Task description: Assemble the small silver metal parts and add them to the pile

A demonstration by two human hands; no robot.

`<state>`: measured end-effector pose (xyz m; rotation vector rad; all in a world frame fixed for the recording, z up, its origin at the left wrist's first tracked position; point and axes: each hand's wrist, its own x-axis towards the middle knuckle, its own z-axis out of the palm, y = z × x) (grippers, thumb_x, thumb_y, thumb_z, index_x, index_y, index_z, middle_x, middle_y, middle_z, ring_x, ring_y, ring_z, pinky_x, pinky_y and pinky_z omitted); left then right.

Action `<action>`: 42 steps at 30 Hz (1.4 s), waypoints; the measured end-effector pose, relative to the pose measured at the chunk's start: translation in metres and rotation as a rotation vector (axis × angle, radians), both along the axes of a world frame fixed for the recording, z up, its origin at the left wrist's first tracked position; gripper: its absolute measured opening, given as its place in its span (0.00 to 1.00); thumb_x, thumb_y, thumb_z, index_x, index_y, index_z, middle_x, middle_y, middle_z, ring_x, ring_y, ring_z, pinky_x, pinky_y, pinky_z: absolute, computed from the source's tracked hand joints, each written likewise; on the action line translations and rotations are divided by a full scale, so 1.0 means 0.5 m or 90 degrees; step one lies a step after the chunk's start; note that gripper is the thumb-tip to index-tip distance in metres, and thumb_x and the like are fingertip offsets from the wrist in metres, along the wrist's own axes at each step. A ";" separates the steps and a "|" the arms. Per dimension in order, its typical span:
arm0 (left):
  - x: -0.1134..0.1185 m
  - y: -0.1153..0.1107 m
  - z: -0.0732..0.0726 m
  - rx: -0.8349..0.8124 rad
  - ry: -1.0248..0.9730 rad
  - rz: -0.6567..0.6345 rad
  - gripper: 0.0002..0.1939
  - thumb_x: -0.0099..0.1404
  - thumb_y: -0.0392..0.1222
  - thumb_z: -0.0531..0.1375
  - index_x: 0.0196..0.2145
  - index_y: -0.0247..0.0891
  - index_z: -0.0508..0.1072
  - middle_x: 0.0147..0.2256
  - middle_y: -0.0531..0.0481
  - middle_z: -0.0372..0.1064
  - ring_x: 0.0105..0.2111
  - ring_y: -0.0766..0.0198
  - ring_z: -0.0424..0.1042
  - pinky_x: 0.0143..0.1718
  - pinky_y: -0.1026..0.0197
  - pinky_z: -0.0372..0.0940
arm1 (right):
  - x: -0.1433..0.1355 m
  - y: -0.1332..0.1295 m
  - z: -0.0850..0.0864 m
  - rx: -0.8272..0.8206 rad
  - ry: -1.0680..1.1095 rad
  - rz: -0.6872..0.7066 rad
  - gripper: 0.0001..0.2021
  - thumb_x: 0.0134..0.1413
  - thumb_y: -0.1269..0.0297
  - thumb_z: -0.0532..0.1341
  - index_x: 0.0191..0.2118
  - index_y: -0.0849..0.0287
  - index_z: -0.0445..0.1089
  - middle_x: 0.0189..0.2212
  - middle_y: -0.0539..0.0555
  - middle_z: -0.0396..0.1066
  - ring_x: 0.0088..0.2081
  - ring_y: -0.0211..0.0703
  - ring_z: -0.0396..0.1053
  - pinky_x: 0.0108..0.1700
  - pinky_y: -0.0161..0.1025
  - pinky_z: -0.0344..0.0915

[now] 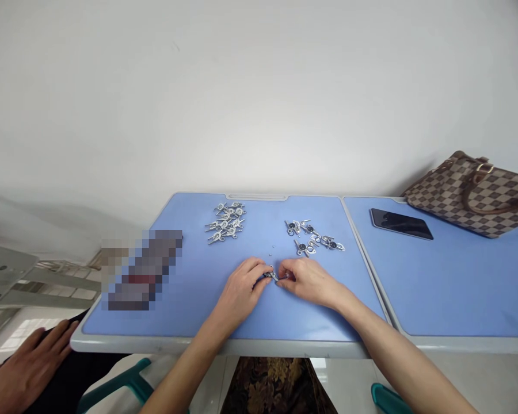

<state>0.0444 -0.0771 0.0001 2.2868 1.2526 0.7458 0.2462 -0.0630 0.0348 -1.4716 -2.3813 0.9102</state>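
Near the middle of the blue table (198, 293), my left hand (244, 287) pinches a small metal piece (273, 275) between thumb and fingers. My right hand (304, 279) meets it from the right, its fingertips closed on the same piece. Much of the piece is hidden by the fingers. Two tiny beads lie just beyond my hands. A pile of silver metal parts (227, 222) is spread at the upper left. To the upper right lies a looser group of metal parts with black round centres (303, 248), some with rings.
A phone (402, 224) and a checkered handbag (479, 198) lie on the adjoining table to the right. A blurred-out object (147, 273) is at the left of the table. Another person's hand (34, 362) rests at the lower left, off the table.
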 end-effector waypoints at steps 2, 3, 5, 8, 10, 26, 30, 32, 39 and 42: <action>-0.001 0.001 0.000 0.001 -0.003 0.001 0.10 0.68 0.34 0.55 0.44 0.42 0.73 0.43 0.48 0.69 0.44 0.59 0.70 0.46 0.56 0.67 | 0.000 0.001 -0.003 0.003 -0.001 -0.003 0.02 0.55 0.68 0.62 0.34 0.57 0.73 0.25 0.48 0.71 0.27 0.36 0.65 0.30 0.33 0.52; -0.001 0.001 -0.001 0.001 -0.004 0.001 0.10 0.68 0.34 0.55 0.44 0.42 0.73 0.43 0.48 0.69 0.44 0.59 0.70 0.46 0.56 0.67 | 0.000 0.001 -0.003 0.000 0.000 -0.005 0.03 0.55 0.68 0.61 0.34 0.57 0.73 0.25 0.48 0.71 0.27 0.36 0.64 0.30 0.32 0.53; -0.001 0.001 -0.001 -0.001 -0.004 0.001 0.11 0.68 0.34 0.55 0.45 0.42 0.73 0.43 0.48 0.69 0.44 0.59 0.70 0.46 0.56 0.67 | 0.002 0.002 -0.001 -0.005 0.001 -0.009 0.03 0.55 0.68 0.61 0.33 0.57 0.72 0.25 0.48 0.72 0.27 0.36 0.65 0.30 0.32 0.53; -0.001 0.000 0.000 -0.005 0.002 0.005 0.10 0.67 0.35 0.56 0.45 0.42 0.72 0.44 0.48 0.69 0.45 0.59 0.70 0.47 0.55 0.67 | 0.003 0.003 0.002 -0.009 0.002 -0.011 0.03 0.55 0.69 0.60 0.34 0.57 0.72 0.26 0.48 0.72 0.28 0.36 0.65 0.31 0.32 0.53; 0.000 0.000 0.001 -0.009 0.005 0.011 0.11 0.67 0.35 0.57 0.46 0.42 0.72 0.43 0.48 0.70 0.44 0.59 0.71 0.46 0.55 0.67 | 0.004 0.003 0.002 -0.009 0.002 -0.011 0.03 0.55 0.69 0.61 0.34 0.57 0.72 0.26 0.48 0.72 0.28 0.36 0.65 0.31 0.32 0.54; -0.029 0.003 0.022 -0.001 -0.098 0.133 0.12 0.67 0.35 0.51 0.41 0.40 0.74 0.40 0.47 0.70 0.40 0.60 0.70 0.42 0.57 0.67 | 0.025 0.004 0.019 -0.021 0.098 0.007 0.04 0.58 0.65 0.61 0.35 0.58 0.73 0.28 0.49 0.72 0.29 0.37 0.66 0.33 0.34 0.57; -0.061 0.007 0.023 -0.009 -0.122 0.187 0.10 0.67 0.37 0.53 0.40 0.39 0.74 0.38 0.48 0.70 0.37 0.62 0.70 0.38 0.60 0.66 | 0.027 0.005 0.016 -0.021 0.090 0.010 0.04 0.58 0.66 0.61 0.35 0.58 0.73 0.28 0.49 0.72 0.30 0.37 0.66 0.33 0.34 0.56; -0.084 0.001 0.025 -0.058 -0.106 0.175 0.08 0.65 0.39 0.55 0.39 0.40 0.75 0.37 0.49 0.70 0.35 0.62 0.69 0.37 0.61 0.66 | 0.032 0.008 0.016 -0.022 0.098 -0.005 0.05 0.59 0.65 0.60 0.35 0.58 0.73 0.28 0.49 0.72 0.30 0.37 0.66 0.32 0.34 0.56; -0.123 -0.029 0.041 -0.175 0.009 0.102 0.09 0.64 0.41 0.59 0.42 0.43 0.74 0.42 0.49 0.69 0.42 0.59 0.70 0.43 0.58 0.65 | 0.053 0.015 0.019 0.021 0.110 -0.040 0.07 0.59 0.64 0.59 0.35 0.58 0.73 0.28 0.50 0.73 0.30 0.37 0.66 0.33 0.35 0.57; -0.116 -0.030 0.048 -0.171 0.047 0.091 0.06 0.63 0.39 0.58 0.37 0.41 0.73 0.41 0.49 0.69 0.41 0.58 0.69 0.43 0.57 0.64 | 0.053 0.015 0.018 0.027 0.116 -0.043 0.07 0.59 0.64 0.59 0.34 0.58 0.73 0.28 0.50 0.73 0.30 0.38 0.66 0.34 0.35 0.57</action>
